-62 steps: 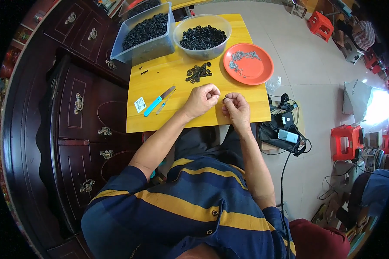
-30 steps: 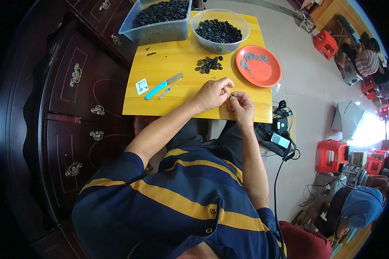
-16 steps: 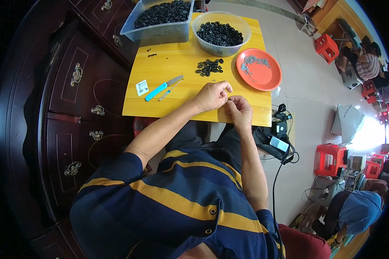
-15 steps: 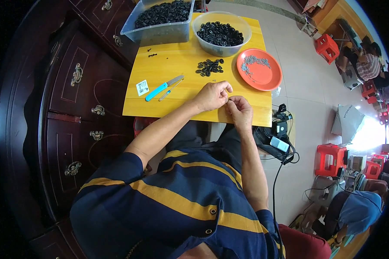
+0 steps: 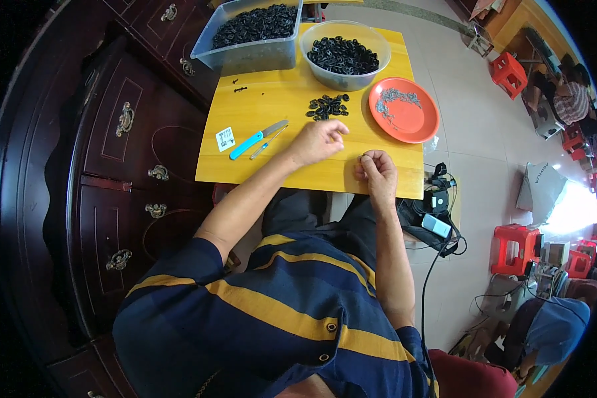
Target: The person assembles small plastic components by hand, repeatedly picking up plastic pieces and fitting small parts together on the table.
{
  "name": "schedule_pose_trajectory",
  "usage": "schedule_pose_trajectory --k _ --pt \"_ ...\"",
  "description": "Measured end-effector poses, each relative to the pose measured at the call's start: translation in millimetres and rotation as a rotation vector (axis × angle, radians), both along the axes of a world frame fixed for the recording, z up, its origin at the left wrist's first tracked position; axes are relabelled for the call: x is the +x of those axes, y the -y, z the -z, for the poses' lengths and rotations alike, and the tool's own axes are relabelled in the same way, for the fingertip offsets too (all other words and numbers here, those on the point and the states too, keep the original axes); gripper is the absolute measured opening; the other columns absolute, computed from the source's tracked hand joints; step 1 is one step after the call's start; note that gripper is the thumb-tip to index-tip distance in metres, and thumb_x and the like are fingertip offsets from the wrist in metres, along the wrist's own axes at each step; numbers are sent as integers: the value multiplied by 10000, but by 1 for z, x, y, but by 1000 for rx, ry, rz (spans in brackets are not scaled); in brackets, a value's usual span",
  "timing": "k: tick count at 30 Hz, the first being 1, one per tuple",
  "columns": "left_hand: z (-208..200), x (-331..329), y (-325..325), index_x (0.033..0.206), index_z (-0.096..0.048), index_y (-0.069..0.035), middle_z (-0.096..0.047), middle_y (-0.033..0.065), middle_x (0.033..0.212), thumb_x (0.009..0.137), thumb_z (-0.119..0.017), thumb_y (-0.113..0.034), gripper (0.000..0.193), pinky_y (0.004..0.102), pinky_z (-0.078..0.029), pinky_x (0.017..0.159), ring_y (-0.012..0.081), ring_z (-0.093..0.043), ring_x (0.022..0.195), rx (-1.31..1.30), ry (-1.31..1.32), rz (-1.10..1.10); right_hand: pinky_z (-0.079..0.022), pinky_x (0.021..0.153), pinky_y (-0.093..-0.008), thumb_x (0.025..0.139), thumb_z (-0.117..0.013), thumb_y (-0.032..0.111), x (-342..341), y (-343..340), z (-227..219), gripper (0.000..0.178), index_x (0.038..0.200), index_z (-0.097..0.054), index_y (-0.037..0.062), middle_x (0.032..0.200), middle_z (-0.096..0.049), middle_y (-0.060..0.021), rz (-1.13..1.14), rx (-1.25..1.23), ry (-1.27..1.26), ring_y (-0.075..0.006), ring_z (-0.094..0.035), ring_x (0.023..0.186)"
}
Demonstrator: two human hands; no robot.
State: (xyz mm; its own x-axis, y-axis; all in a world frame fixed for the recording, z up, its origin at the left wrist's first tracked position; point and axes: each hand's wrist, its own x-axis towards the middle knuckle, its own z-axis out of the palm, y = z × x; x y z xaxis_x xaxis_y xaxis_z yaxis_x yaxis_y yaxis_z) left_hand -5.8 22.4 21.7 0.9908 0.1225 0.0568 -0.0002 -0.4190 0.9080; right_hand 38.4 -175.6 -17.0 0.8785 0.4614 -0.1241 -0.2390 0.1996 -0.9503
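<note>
My left hand [image 5: 317, 141] hovers over the yellow table just below a small pile of black oval pieces [image 5: 327, 106]. Its fingers are curled in, and whatever they hold, if anything, is too small to make out. To its right, near the table's front edge, my right hand [image 5: 379, 176] has thumb and forefinger pinched together. A tiny dark bit shows at those fingertips, too small to name. Beyond the right hand lies an orange plate [image 5: 414, 126] with many small grey metal bits [image 5: 399, 98] on it.
A clear tub [image 5: 252, 60] and a clear round bowl [image 5: 345, 81], both full of black pieces, stand at the back. A turquoise-handled knife [image 5: 247, 144], a thin pointed tool [image 5: 266, 143] and a white label [image 5: 225, 138] lie left. Dark wooden drawers [image 5: 123, 156] border the table's left.
My hands have drawn apart. The left has moved up and left toward the black pile; the right has shifted slightly right and down. The whole view has shifted a little.
</note>
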Motion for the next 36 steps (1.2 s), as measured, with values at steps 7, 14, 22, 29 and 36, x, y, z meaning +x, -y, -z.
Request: schedule_pose_trajectory --k 7,14,22,29,36 --pt "8 5 -60 965 -681 -29 -693 131 878 802 -655 -92 176 362 -537 736 267 -684 801 562 125 -291 -491 596 -240 951 -572 55 0 2 -4 77 1017 -534 40 799 -581 -9 27 85 -45 -95 -560 654" --pt "15 15 -70 930 -695 -58 -669 100 868 798 -684 -153 163 414 -524 718 298 -658 808 704 62 -300 -519 609 -239 966 -544 57 3 1 -1 79 1024 -498 85 866 -580 -31 33 115 -51 -110 -595 692" --pt "16 17 -68 889 -694 -61 -668 91 837 786 -690 -166 147 399 -527 705 279 -662 775 666 5 -286 -510 618 -221 973 -547 65 1 2 -5 40 1009 -564 74 867 -597 -1 50 86 -90 -87 -593 697" --pt "13 14 -68 873 -686 -56 -697 104 788 755 -692 -170 165 376 -539 693 252 -681 741 588 -139 -276 -509 632 -231 947 -576 63 1 4 -4 131 1075 -604 54 895 -616 -1 33 72 -84 -92 -599 719" --pt "9 9 -63 911 -690 -64 -681 87 778 754 -713 -174 193 391 -527 684 259 -669 738 581 -87 -318 -505 635 -231 936 -598 72 1 5 -7 148 1082 -602 45 885 -612 3 20 51 -77 -93 -602 725"
